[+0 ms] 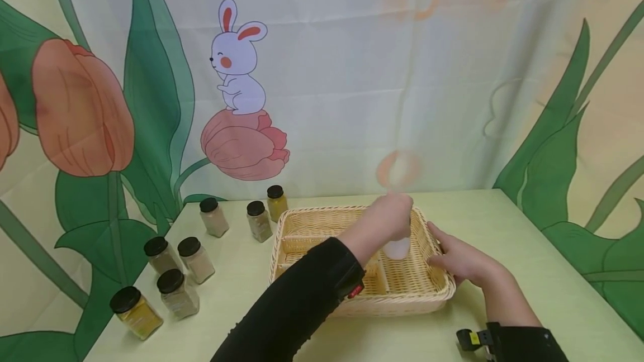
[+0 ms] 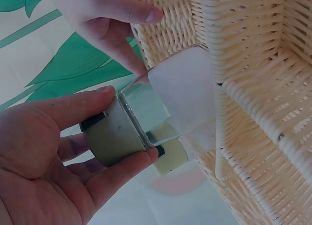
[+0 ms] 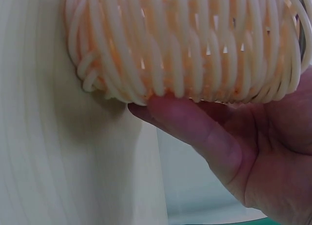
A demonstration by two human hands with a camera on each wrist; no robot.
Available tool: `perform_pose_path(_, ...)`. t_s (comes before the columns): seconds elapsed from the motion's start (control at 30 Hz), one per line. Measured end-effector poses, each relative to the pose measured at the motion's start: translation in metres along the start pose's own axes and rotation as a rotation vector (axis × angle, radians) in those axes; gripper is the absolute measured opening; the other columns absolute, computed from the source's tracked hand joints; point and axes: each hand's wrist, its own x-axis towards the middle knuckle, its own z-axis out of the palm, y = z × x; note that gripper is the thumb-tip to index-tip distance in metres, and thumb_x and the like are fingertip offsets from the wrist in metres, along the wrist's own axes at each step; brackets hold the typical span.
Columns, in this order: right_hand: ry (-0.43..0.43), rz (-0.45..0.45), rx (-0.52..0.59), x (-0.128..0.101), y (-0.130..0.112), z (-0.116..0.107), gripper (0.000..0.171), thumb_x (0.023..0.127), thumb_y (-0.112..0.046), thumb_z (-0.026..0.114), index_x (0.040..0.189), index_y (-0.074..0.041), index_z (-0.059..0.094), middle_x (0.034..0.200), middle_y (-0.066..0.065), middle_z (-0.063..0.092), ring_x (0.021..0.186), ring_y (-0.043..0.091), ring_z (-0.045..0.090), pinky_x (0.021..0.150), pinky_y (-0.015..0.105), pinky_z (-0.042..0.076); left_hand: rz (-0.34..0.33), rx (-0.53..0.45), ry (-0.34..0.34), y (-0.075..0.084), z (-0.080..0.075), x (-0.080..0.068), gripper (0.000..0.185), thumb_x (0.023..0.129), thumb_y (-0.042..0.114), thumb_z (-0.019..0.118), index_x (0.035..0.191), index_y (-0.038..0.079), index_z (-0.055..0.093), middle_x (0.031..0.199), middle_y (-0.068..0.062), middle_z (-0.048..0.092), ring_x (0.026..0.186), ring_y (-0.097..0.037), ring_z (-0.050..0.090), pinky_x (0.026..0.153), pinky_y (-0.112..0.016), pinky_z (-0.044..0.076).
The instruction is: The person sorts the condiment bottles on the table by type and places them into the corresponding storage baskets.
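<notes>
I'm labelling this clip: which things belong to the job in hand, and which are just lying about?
In the job:
glass jar in left hand
wicker basket held by right hand

Apparently idle:
seven black-lidded jars, possibly involved
rabbit-print backdrop

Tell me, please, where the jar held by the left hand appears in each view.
Head: the jar is right of and below centre, its pale end showing under the left hand.
Left wrist: near the centre, tilted, close to the wicker basket.
Right wrist: not in this picture.
Shared landmark: the wicker basket, seen in all three views.
</notes>
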Motion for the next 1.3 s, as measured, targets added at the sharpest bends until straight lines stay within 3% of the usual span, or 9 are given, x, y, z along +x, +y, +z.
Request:
perform_pose_path(0.73, 0.003, 0.006, -0.006, 0.003, 0.002, -0.001, 0.092, 0.098, -0.007, 0.06, 0.164, -0.014, -0.004, 0.157, 0.041, 0.013, 0.073, 0.03, 0.07, 0.054, 0.047, 0.058, 0.015, 0.064, -0.057, 0.003, 0.013, 0.006, 0.015, 0.087, 0.019, 0.081, 0.099, 0.015, 0.074, 0.081, 0.003, 0.063, 0.066, -0.011, 0.057, 0.054, -0.024, 0.048)
perform_pose_path(1.3, 0.007, 0.004, -0.016, 0.002, 0.001, 0.0, 0.092, 0.098, -0.007, 0.06, 0.164, -0.013, -0.003, 0.156, 0.041, 0.015, 0.07, 0.029, 0.069, 0.053, 0.046, 0.058, 0.001, 0.037, -0.067, 0.002, 0.02, 0.008, 0.018, 0.086, 0.019, 0.083, 0.101, 0.015, 0.074, 0.083, 0.003, 0.065, 0.068, -0.012, 0.057, 0.056, -0.024, 0.048)
